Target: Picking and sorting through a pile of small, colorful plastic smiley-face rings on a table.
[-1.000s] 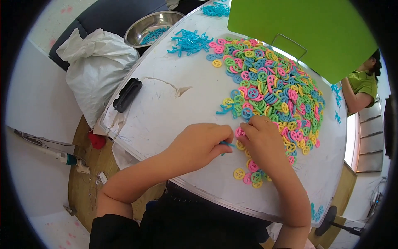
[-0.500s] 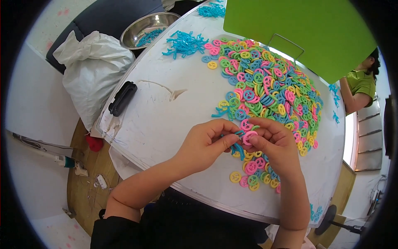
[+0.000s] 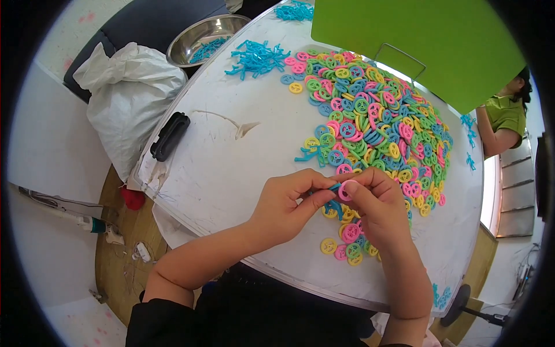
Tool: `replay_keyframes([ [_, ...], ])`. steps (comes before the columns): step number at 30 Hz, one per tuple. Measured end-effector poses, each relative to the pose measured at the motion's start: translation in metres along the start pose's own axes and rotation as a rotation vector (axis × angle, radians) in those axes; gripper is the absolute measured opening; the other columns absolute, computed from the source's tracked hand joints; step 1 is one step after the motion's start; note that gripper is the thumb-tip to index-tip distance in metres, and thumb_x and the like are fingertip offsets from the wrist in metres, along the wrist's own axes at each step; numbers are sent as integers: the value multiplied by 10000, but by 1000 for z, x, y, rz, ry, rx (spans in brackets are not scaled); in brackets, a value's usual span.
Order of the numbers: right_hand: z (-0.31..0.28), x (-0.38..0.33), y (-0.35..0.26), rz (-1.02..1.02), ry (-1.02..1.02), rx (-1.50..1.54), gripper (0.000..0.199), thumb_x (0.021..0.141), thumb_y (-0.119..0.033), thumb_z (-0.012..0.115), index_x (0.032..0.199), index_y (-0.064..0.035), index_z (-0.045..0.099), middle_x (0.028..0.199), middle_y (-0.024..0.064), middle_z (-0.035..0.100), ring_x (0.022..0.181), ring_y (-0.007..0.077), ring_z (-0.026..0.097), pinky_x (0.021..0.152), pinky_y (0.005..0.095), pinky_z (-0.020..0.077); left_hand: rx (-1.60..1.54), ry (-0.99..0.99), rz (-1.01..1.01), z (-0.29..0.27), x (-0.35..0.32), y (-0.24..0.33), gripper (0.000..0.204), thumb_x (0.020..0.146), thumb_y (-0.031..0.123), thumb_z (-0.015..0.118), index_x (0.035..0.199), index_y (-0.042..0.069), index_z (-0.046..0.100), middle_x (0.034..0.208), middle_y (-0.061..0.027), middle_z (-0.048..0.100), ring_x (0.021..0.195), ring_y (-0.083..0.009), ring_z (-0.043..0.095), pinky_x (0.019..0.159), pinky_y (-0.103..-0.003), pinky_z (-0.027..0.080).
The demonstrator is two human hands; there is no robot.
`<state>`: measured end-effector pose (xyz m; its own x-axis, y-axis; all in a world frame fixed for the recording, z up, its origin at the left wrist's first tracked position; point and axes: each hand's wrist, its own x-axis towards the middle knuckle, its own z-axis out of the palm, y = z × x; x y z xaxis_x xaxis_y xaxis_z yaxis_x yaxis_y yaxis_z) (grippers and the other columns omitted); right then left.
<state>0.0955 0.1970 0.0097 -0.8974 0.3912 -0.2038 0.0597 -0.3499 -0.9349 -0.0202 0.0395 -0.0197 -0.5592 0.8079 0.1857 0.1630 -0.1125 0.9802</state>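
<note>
My left hand is closed in a pinch on a small blue plastic piece, mostly covered by the fingers. Against it, my right hand grips a pink plastic wheel between thumb and fingers. The two parts meet at the fingertips; whether they are joined I cannot tell. Just below hang or lie more blue pieces, partly hidden. Beyond both hands spreads a large heap of pink, yellow, green and blue spoked wheels. At its near left edge rests a little cluster of blue pieces.
Blue pieces form a pile at the table's far left. A steel bowl holds more, beside a white sack. A black holder lies on the left edge. A green board stands behind the heap; another person sits at right.
My right hand has shifted slightly up and to the left, turning the pink wheel more edge-on against the blue piece. My left hand has barely moved.
</note>
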Motion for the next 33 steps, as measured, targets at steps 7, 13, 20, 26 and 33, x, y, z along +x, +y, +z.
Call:
replay_keyframes([
  [7, 5, -2, 7, -43, 74, 31, 112, 972, -110, 656, 1020, -17, 615, 981, 74, 700, 889, 93, 643, 807, 247, 520, 463, 105, 292, 8, -3, 9, 202, 827, 6, 760, 1017, 37, 699, 927, -115, 707, 788, -272, 699, 681, -329, 539],
  [13, 4, -4, 11, -292, 80, -368, 241, 959, -107, 675, 1183, -27, 634, 977, 46, 680, 822, 81, 617, 718, 247, 524, 435, 64, 277, -3, 3, 5, 166, 844, 10, 753, 985, 29, 668, 916, -105, 699, 822, -224, 691, 733, -315, 539],
  [20, 1, -4, 5, -489, -100, -509, 352, 910, -63, 717, 1253, -24, 651, 973, 66, 662, 809, 96, 636, 685, 245, 517, 3, 57, 111, -7, -2, 3, 126, 919, -17, 692, 1038, 1, 656, 1000, -78, 694, 923, -125, 665, 794, -280, 542],
  [26, -2, -9, -4, -284, -133, -471, 399, 892, -54, 733, 1278, -33, 639, 970, 63, 681, 785, 110, 639, 662, 266, 524, -56, 75, 45, -6, -6, 8, 125, 908, -27, 703, 1024, -3, 666, 1003, -78, 689, 901, -115, 666, 781, -254, 538],
  [33, 7, -12, -14, -388, -90, -692, 375, 926, -79, 705, 1287, -17, 621, 857, 47, 684, 702, 109, 654, 623, 250, 528, -6, 116, 91, -4, -4, 5, 128, 901, -38, 702, 1020, -2, 673, 986, -84, 701, 889, -123, 669, 752, -253, 536],
])
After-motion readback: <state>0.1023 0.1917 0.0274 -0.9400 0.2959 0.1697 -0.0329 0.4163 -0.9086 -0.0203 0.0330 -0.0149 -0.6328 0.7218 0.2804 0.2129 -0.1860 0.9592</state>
